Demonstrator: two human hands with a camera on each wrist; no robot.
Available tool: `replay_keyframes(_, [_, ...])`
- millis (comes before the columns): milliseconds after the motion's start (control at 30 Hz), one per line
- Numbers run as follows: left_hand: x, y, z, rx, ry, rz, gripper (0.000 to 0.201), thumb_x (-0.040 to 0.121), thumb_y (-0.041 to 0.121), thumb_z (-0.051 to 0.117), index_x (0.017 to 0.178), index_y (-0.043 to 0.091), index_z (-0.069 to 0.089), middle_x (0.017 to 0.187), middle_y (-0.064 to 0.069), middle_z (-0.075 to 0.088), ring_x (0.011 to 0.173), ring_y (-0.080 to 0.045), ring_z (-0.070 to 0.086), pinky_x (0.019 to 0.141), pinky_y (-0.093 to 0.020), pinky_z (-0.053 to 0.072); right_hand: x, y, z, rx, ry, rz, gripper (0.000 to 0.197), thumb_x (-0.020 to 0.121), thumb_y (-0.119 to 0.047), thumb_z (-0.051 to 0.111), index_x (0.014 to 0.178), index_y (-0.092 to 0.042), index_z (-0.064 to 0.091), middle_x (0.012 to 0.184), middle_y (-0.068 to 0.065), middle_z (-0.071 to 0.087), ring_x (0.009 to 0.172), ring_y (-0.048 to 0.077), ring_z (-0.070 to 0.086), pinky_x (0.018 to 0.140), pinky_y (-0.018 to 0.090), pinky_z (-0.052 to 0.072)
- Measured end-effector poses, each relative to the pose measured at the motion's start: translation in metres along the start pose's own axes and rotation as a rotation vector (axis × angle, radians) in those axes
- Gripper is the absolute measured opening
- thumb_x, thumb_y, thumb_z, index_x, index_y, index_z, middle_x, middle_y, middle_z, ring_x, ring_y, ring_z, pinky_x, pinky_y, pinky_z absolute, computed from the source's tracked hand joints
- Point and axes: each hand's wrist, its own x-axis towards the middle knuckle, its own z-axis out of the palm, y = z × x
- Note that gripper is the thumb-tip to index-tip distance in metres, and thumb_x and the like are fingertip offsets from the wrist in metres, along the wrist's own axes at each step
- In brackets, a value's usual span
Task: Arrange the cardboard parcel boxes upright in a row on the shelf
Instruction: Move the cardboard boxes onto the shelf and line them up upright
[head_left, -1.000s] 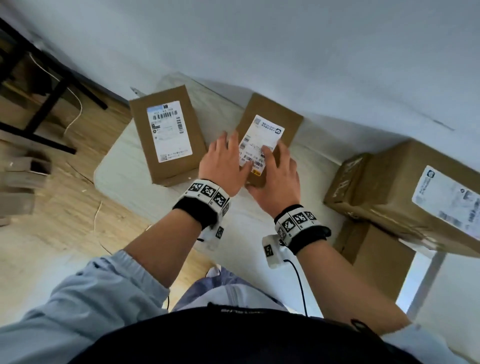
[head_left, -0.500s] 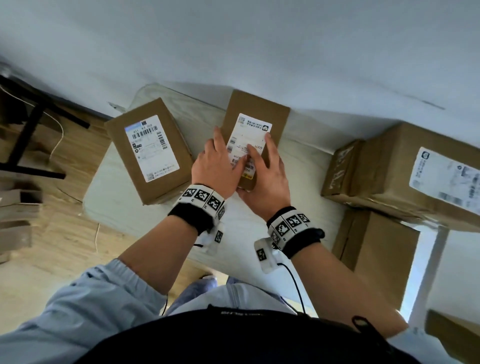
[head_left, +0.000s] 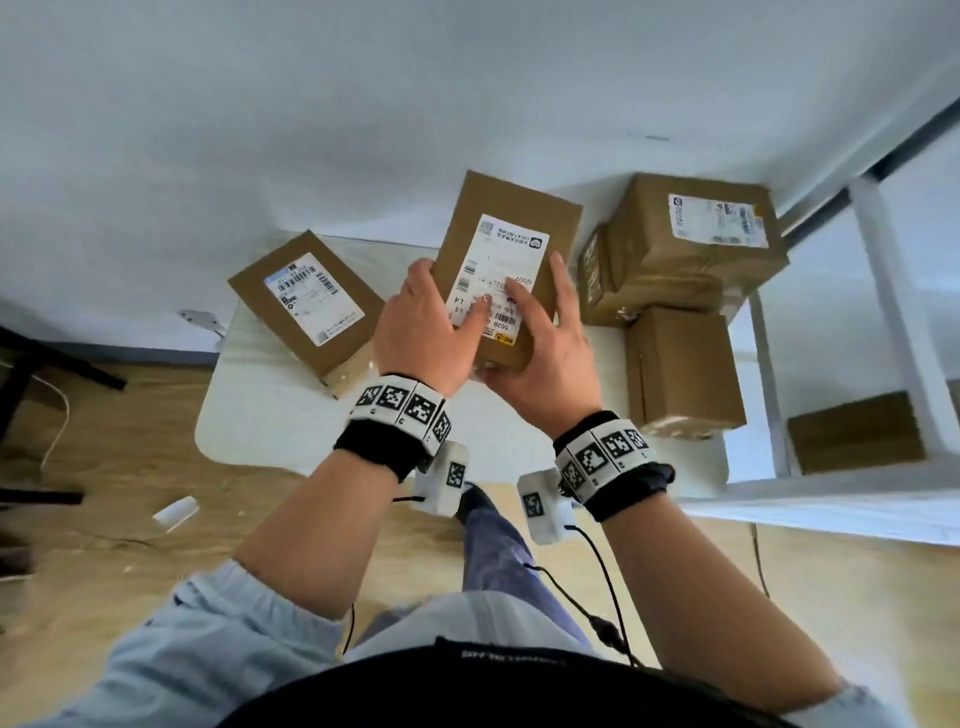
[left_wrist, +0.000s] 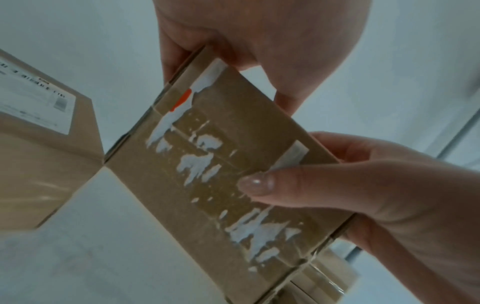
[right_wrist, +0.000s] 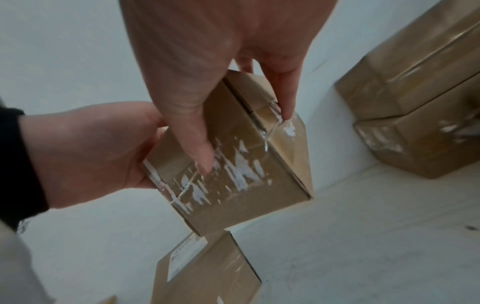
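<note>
1. Risk of a slip comes first: the held box (head_left: 506, 270) is up off the shelf (head_left: 244, 410), carried only by 2 hands at its near end, with most of its length sticking out past the fingers. Judging by that, a loosened thumb could let the far end drop.
2. Left hand (head_left: 423, 332) grips the box's left edge, thumb across the label (head_left: 496, 278); in the left wrist view its fingers curl round that edge.
3. Right hand (head_left: 545, 353) grips the right edge and near corner, thumb pressed on the underside, as the right wrist view shows.
4. Tape and torn label scraps cover that underside (left_wrist: 226, 179), so the thumb pad probably has a slick footing.
5. Left of the held box, the flat box (head_left: 306, 301) lies label up on the shelf, not upright; swinging the held box low could knock it.
6. Right of the held box, the stack (head_left: 691, 249) of 3 boxes sits close, so a wide turn may clip it.
7. I judge the row not yet begun: no box near the held box clearly stands on end.
8. Against the picture 0.5 s ago, the held box no longer lies on the shelf; it is raised and tilted, and both hands have moved from its near end to wrap its sides.
9. Stack and flat box appear shifted in the picture, which looks like head movement, not theirs.
</note>
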Motion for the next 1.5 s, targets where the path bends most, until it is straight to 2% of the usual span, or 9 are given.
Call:
replay_keyframes(200, [-0.069,0.027,0.011,-0.111,-0.061,0.121,0.060,0.087,0.058,0.050,0.131,0.018,0.048,0.118,0.000,0.065,0.103,-0.024,0.062,0.090,-0.041,0.051,-0.093,0.001,-0.044,-0.013,0.112,0.158,0.090,0.063,-0.043,0.088,0.139,-0.014,0.052,0.161,0.011,0.023,0.134,0.031,0.048,0.097,0.043,0.050])
replay_keyframes(533, [-0.170,0.128,0.037,-0.212,-0.203,0.342,0.041,0.084,0.053,0.058,0.114,0.025,0.062,0.101,0.006,0.070,0.092,-0.020,0.063,0.076,-0.032,0.050,-0.233,0.046,-0.141,0.006,0.276,0.380,0.084,0.066,-0.050,0.079,0.142,-0.025,0.052,0.157,-0.002,0.033,0.133,0.019,0.048,0.103,0.043,0.048])
replay_keyframes(667, [-0.222,0.186,0.047,-0.255,-0.198,0.457,0.031,0.088,0.046,0.059,0.106,0.024,0.068,0.086,0.011,0.064,0.077,-0.010,0.051,0.066,-0.025,0.036,-0.297,0.070,-0.180,0.012,0.405,0.437,0.082,0.066,-0.055,0.075,0.139,-0.026,0.054,0.152,-0.006,0.039,0.127,0.015,0.054,0.101,0.041,0.050])
replay_keyframes(933, [-0.368,0.312,0.104,-0.203,-0.261,0.679,0.048,0.089,0.061,0.044,0.094,0.023,0.072,0.082,0.006,0.071,0.076,-0.014,0.061,0.063,-0.026,0.042,-0.440,0.153,-0.276,0.011,0.576,0.581,0.069,0.070,-0.052,0.083,0.129,-0.021,0.063,0.133,-0.006,0.059,0.114,0.007,0.059,0.099,0.023,0.045])
replay_keyframes(1033, [-0.423,0.370,0.134,-0.191,-0.323,0.727,0.051,0.088,0.065,0.042,0.105,0.024,0.067,0.088,0.001,0.070,0.087,-0.021,0.061,0.070,-0.031,0.047,-0.486,0.188,-0.318,-0.014,0.642,0.644,0.069,0.072,-0.052,0.082,0.130,-0.020,0.062,0.134,-0.006,0.058,0.116,0.005,0.055,0.098,0.012,0.036])
replay_keyframes(1233, [-0.513,0.472,0.175,-0.345,-0.408,0.741,0.051,0.087,0.060,0.056,0.115,0.018,0.054,0.103,-0.009,0.062,0.094,-0.024,0.057,0.075,-0.028,0.042,-0.556,0.251,-0.413,-0.093,0.732,0.705,0.068,0.074,-0.048,0.079,0.133,-0.018,0.059,0.137,-0.004,0.055,0.117,0.008,0.055,0.098,0.017,0.036])
replay_keyframes(1333, [-0.537,0.511,0.199,-0.380,-0.450,0.823,0.058,0.086,0.062,0.054,0.129,0.023,0.052,0.120,-0.005,0.062,0.109,-0.023,0.054,0.091,-0.037,0.049,-0.574,0.282,-0.447,-0.109,0.798,0.732,0.067,0.074,-0.043,0.081,0.132,-0.017,0.059,0.136,-0.003,0.056,0.115,0.008,0.055,0.097,0.017,0.036])
replay_keyframes(1433, [-0.556,0.549,0.226,-0.341,-0.578,0.763,0.078,0.076,0.078,0.048,0.143,0.039,0.034,0.156,-0.006,0.029,0.137,-0.030,0.037,0.106,-0.055,0.040,-0.580,0.316,-0.469,-0.107,0.879,0.755,0.063,0.076,-0.040,0.078,0.131,-0.016,0.059,0.134,-0.002,0.057,0.112,0.011,0.058,0.094,0.017,0.040])
replay_keyframes(1500, [-0.565,0.574,0.241,-0.321,-0.656,0.700,0.084,0.073,0.079,0.054,0.145,0.044,0.027,0.163,-0.005,0.002,0.143,-0.036,0.028,0.109,-0.053,0.039,-0.578,0.341,-0.481,-0.096,0.908,0.770,0.061,0.079,-0.041,0.076,0.131,-0.014,0.058,0.134,0.000,0.056,0.113,0.012,0.058,0.096,0.019,0.042])
